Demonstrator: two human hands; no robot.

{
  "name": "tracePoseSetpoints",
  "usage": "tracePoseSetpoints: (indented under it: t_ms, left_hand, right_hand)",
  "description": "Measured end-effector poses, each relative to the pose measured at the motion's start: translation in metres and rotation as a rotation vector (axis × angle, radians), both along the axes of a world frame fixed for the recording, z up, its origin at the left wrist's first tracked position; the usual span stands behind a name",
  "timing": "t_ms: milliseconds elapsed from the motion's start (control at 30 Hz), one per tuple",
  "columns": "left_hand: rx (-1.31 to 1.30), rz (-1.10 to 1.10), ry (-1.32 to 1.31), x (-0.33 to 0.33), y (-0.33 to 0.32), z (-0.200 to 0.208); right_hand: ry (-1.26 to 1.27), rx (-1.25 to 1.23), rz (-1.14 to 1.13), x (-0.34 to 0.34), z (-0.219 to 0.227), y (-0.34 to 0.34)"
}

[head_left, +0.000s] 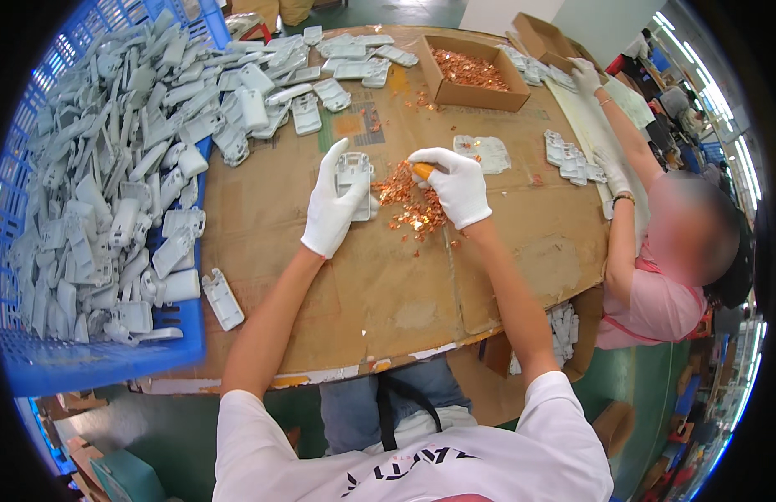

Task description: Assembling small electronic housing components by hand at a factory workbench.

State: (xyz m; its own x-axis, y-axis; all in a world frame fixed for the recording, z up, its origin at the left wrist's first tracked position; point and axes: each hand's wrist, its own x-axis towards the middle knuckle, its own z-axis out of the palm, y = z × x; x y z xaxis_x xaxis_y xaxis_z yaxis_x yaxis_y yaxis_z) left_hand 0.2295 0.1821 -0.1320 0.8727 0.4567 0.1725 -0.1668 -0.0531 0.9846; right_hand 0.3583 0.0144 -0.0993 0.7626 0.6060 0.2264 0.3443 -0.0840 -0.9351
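Observation:
My left hand [332, 203], in a white glove, is closed around a pale grey plastic casing [353, 177] with its hollow, ribbed side up. To its right, my gloved right hand [455, 186] has its fingers curled together over a loose pile of small shiny copper-coloured metal pieces [419, 216]. Something short and orange [423, 171] shows at its fingertips; I cannot tell whether it is a handle or a finger cover. What else those fingers pinch, if anything, is too small to see. The two hands are apart.
A blue plastic crate [174, 339] heaped with casings stands at the left. A cardboard box [480, 99] of copper pieces sits at the back of the cardboard-covered table [388, 309]. One casing [223, 299] lies beside the crate. At the right, a co-worker's gloved hands [609, 170] are near casings.

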Motion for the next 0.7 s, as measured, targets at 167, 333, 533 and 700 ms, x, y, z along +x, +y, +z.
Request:
tracePoseSetpoints:
  t_ms: [167, 333, 533, 700]
  left_hand:
    - [0.043, 0.075, 0.031, -0.005, -0.008, 0.014]
    - [0.368, 0.269, 0.052, -0.002, -0.008, 0.000]
    - [0.378, 0.259, 0.117, -0.003, -0.013, 0.004]
    - [0.335, 0.282, 0.008, -0.005, -0.016, 0.007]
  right_hand:
    - [-0.202, -0.083, 0.079, -0.037, 0.015, 0.033]
    - [-0.357, -0.017, -0.030, -0.050, -0.012, 0.054]
    - [-0.050, 0.099, -0.007, -0.053, -0.020, 0.045]
    - [-0.408, 0.119, -0.053, -0.052, -0.014, 0.048]
